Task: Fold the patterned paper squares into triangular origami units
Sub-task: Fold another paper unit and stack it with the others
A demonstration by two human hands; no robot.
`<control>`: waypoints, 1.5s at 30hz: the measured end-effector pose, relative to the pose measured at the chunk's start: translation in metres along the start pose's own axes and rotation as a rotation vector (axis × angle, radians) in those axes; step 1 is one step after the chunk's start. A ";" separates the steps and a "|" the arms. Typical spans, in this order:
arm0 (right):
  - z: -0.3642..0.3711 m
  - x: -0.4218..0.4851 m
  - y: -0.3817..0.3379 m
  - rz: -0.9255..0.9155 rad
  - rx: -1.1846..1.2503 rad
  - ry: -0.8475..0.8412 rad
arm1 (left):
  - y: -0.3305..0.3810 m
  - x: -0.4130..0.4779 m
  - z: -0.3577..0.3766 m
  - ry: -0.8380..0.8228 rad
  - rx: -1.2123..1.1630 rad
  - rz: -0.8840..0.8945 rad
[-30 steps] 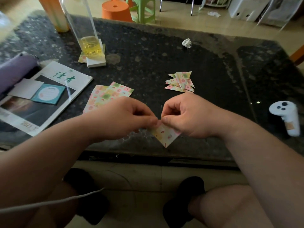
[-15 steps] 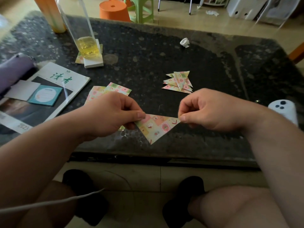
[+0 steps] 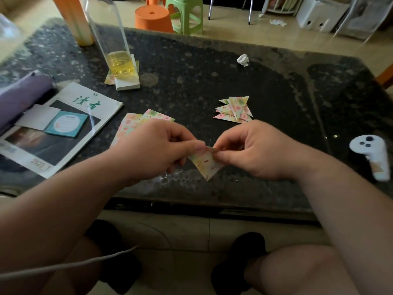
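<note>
1. Paper folded to a patterned triangle (image 3: 207,165) hangs point-down above the tabletop's (image 3: 212,71) near edge, lifted so both hands can work its top edge.
2. Left hand (image 3: 153,150) and right hand (image 3: 255,150) pinch that edge, fingers (image 3: 191,146) closed on it, probably matching corners for another fold.
3. Unfolded squares (image 3: 146,119) lie just behind the left hand. Finished units (image 3: 234,109) sit piled apart beyond the right.

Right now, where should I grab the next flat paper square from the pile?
Probably the far right corner of the top paper square: it fans out past the sheets below, while the left hand, pinching the folded paper, hides the near side. Come from the right.
</note>
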State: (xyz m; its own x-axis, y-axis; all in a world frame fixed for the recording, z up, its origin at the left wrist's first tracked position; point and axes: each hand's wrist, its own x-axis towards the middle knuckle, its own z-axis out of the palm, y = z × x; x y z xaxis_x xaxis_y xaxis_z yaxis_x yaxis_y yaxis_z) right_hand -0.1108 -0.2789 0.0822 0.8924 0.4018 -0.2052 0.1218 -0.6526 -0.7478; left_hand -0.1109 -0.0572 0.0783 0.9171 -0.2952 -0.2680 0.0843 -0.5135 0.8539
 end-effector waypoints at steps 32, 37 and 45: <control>0.024 0.001 -0.006 0.040 0.242 0.105 | -0.012 0.002 0.010 0.010 -0.162 0.141; 0.021 -0.001 -0.005 -0.006 0.254 0.077 | -0.016 0.000 0.012 0.040 0.001 0.203; 0.008 -0.008 0.001 0.036 0.291 0.078 | -0.019 -0.004 -0.016 -0.270 0.097 0.097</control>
State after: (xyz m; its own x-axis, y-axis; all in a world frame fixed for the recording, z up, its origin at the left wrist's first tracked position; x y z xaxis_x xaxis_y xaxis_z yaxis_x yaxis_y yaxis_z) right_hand -0.1216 -0.2771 0.0781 0.9258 0.3239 -0.1948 -0.0305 -0.4498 -0.8926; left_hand -0.1095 -0.0334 0.0707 0.7813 -0.5433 -0.3072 -0.0480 -0.5430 0.8383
